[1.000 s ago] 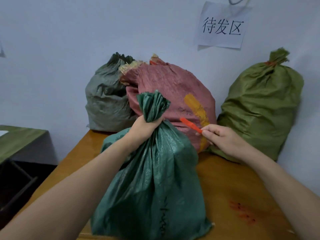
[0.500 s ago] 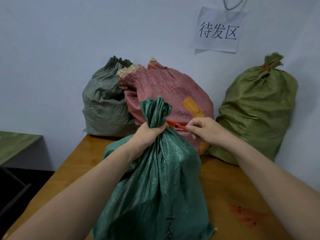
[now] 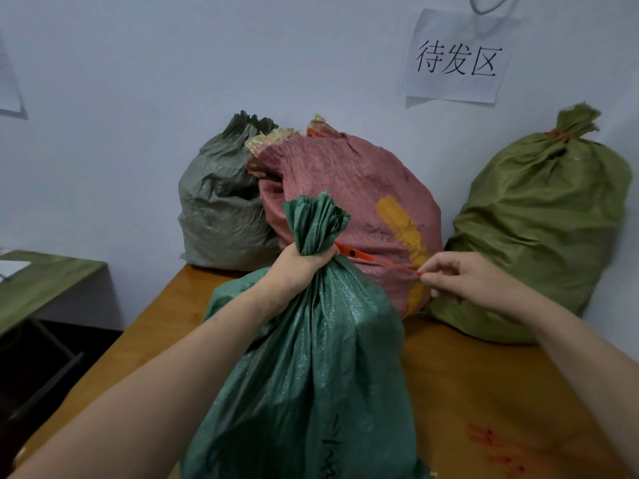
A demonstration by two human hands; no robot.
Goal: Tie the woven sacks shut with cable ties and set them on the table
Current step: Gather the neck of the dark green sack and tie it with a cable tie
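Gripping bunched neck of teal woven sack (image 3: 311,375), centre frame, w/ L hand (image 3: 304,267). Pinching tail of red cable tie (image 3: 359,254) w/ R hand (image 3: 460,276); looped at neck, prob. not cinched. Already on bench (image 3: 484,392). Olive sack (image 3: 539,229), right, tied. Left: pull tight.

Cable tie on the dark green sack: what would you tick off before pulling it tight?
1. Sack neck bunched firmly in the left hand: ok.
2. Tail of the orange cable tie pinched by the right hand: ok.
3. Tie looped fully round the neck: cannot tell, the left hand hides it.
4. Tie head sits below the frilled top: ok.
5. Dark green sack resting on the table: ok.
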